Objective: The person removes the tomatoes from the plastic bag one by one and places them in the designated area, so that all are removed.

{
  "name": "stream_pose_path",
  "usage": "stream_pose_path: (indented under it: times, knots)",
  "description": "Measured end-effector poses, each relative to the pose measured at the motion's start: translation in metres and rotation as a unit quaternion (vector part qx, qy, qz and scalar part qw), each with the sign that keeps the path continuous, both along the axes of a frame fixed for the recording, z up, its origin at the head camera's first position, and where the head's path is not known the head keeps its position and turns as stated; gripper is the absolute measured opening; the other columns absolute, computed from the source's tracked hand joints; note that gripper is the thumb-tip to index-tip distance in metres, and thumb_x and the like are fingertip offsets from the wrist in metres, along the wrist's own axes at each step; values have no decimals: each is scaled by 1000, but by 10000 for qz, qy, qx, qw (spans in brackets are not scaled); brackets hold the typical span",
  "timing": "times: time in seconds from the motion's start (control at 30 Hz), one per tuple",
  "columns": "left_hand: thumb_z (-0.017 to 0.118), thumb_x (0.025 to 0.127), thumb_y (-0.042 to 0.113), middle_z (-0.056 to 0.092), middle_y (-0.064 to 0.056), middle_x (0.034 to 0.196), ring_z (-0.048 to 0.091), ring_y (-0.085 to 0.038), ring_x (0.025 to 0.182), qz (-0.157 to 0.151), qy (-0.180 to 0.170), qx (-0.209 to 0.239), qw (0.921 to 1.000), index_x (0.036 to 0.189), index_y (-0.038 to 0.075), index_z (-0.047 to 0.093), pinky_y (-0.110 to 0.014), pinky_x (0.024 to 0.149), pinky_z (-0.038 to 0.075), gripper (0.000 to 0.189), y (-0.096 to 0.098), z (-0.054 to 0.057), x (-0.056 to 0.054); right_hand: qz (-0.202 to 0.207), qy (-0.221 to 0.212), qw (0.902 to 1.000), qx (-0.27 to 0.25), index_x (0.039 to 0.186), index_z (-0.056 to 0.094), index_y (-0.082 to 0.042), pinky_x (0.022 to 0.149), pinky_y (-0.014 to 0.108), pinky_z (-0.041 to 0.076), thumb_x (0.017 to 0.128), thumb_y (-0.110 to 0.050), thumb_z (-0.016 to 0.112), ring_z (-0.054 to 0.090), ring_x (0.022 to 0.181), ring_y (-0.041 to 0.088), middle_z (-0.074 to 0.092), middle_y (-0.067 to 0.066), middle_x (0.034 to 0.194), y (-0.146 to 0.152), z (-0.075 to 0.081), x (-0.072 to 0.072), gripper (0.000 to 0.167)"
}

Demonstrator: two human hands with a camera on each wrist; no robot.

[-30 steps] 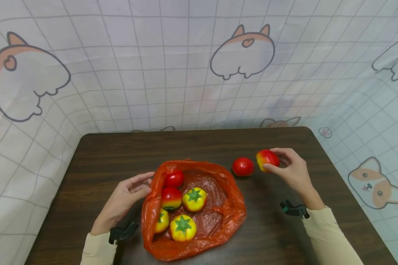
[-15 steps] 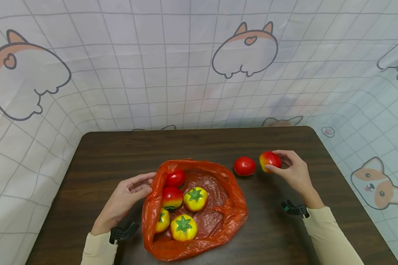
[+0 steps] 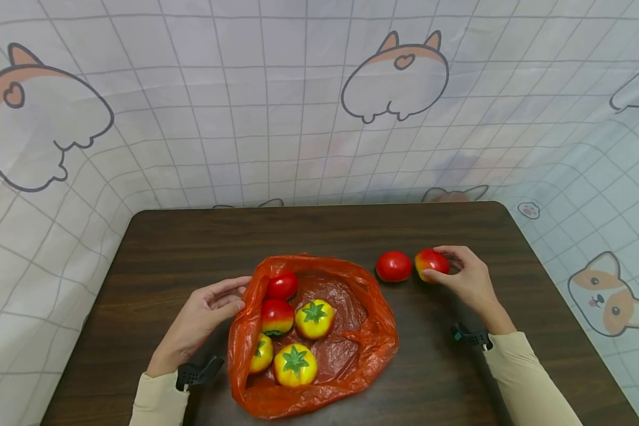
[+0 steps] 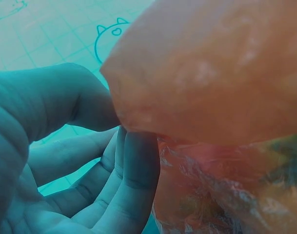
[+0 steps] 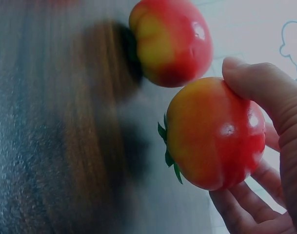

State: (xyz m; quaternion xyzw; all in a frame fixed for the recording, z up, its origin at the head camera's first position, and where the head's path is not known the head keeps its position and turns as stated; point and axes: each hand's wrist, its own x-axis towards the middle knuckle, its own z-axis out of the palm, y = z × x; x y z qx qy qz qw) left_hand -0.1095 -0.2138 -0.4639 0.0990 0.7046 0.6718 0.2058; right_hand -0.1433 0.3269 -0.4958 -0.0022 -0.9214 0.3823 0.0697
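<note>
Left hand (image 3: 199, 322), head view: pinches the left rim of the red-orange plastic bag (image 3: 238, 364), holding that side up.
Right hand (image 3: 471, 284), head view: well apart from the left hand, fingers and thumb clamped on the held tomato (image 3: 431, 264), red and yellow, to the right of the bag; cannot tell whether lifted or resting on the wood-grain table (image 3: 191, 242).
Loose tomato (image 3: 393, 266), head view: on the table between bag and held tomato, just beside the latter.
Bagged tomatoes, head view: five visible, mostly toward the left; back red tomato (image 3: 282, 286), red-and-yellow tomato (image 3: 277, 316) just in front, then three yellow ones with green tops, namely middle yellow tomato (image 3: 315, 319), front yellow tomato (image 3: 295, 365) and side yellow tomato (image 3: 263, 356), partly behind the rim.
Bag rim, left wrist view: caught between thumb and fingers; tomatoes behind the plastic too blurred to count.
Held tomato, right wrist view: thumb on one side, fingers opposite, green calyx (image 5: 168, 158) turned away from the palm.
Step in hand: judged as handling one tomato beside the held-open bag; cannot tell whether picking up or setting down.
Next move: probably calls for a firm, rounded grip against slipping on glossy skin, clearance from the loose tomato, and a light, steady pull on the rim.
</note>
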Motion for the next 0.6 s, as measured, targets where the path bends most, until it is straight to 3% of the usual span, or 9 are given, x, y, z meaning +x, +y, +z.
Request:
stream_pose_path:
  times: [0.2,0.33,0.43,0.6]
  knots:
    - [64,103,15,68,2,127,72,-9,109,6,-18,-54,10000,150,1,49,-26,93,62,51,1,1,0,47,34,9997,224,129,67,-10,90,-3,45,83,-33,88,67,113,31,64,13,125,0,-4,-1,56]
    - [65,102,14,67,-1,126,72,-9,108,30,17,-47,10000,149,1,50,-26,92,62,51,1,1,-1,91,-63,9997,206,130,66,-11,99,24,57,83,-35,88,68,114,33,63,13,125,-1,-5,0,57]
    - [66,102,14,67,0,125,72,-9,107,31,13,-42,10000,149,1,50,-26,92,62,52,0,1,-1,138,-169,9997,110,132,64,-11,102,46,52,84,-36,87,68,117,34,63,14,128,-2,-6,0,59]
    - [67,101,14,67,3,123,71,-8,106,45,37,-96,9999,149,0,50,-26,91,62,53,-1,2,0,170,-243,9996,-33,135,62,-12,104,45,51,83,-35,88,67,119,32,63,13,134,-2,-7,0,63]
